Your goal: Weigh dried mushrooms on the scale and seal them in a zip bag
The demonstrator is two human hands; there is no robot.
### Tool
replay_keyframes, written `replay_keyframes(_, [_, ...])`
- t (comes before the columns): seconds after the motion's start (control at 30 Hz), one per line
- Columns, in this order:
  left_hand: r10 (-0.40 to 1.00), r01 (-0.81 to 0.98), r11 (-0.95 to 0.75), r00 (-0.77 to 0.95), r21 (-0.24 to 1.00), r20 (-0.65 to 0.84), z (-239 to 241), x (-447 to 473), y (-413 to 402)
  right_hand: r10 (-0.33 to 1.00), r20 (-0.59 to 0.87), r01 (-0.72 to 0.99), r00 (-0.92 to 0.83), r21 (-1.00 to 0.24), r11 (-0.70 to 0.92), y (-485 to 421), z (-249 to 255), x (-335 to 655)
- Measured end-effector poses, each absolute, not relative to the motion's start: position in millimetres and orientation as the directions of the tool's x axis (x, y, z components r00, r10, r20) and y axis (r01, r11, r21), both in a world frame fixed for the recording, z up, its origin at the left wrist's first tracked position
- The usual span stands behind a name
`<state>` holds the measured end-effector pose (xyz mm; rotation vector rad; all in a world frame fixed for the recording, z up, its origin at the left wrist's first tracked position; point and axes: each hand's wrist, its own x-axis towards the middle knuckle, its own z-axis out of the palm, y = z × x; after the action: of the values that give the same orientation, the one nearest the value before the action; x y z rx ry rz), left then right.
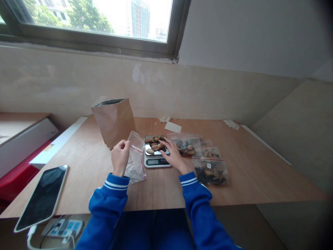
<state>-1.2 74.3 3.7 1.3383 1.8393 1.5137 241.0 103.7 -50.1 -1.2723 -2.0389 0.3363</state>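
Observation:
My left hand point(120, 157) is closed on the top edge of a clear zip bag point(135, 160) with a red seal line, holding it upright just left of a small digital kitchen scale point(156, 152). Brown and dark dried pieces point(155, 143) lie on the scale's steel platform. My right hand point(173, 154) reaches over the scale's right side, its fingers spread and touching the pieces. Both arms wear blue sleeves with white stripes.
A brown paper stand-up pouch point(114, 119) stands open behind the scale. Three filled zip bags point(211, 171) lie to the right. A phone point(43, 197) rests at the table's left front edge. A white card point(173, 127) and crumpled paper scraps point(231, 124) lie near the wall.

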Motion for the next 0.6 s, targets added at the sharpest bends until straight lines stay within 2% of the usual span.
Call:
replay_keyframes(0.13, [0.830, 0.412, -0.094, -0.470, 0.906, 0.300, -6, 8, 92, 0.861, 0.387, 0.724, -0.329, -0.482, 0.493, 110, -53, 243])
replay_keyframes(0.33, [0.754, 0.319, -0.238, -0.535, 0.918, 0.381, -39, 18, 103, 0.857, 0.407, 0.743, -0.316, -0.457, 0.490, 109, -57, 242])
replay_keyframes(0.6, [0.762, 0.272, -0.290, -0.515, 0.917, 0.394, -63, 19, 102, 0.851, 0.454, 0.645, -0.263, -0.573, 0.505, 118, -67, 246])
